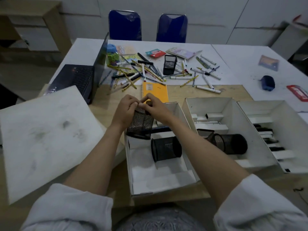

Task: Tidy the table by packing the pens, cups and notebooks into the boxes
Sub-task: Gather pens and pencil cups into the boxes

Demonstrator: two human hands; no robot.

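My left hand [125, 109] and my right hand [155, 109] both grip the rim of a black mesh cup [141, 125], held over the far left corner of the nearest white box [160, 184]. Another mesh cup [166, 148] lies on its side inside that box. The middle box [221, 104] holds two more mesh cups [230, 143] and white markers. The right box [266, 105] holds pens. An upright mesh cup [169, 64] stands among scattered pens and markers [143, 72]. A yellow notebook [155, 92] lies just beyond my hands.
A white box lid [46, 135] lies at the left. An open laptop [83, 79] sits behind it. Small notebooks [182, 52], a blue-lidded jar [112, 55], a dark blue object [267, 82] and a red case [298, 92] lie further off. Two blue chairs [125, 25] stand behind the table.
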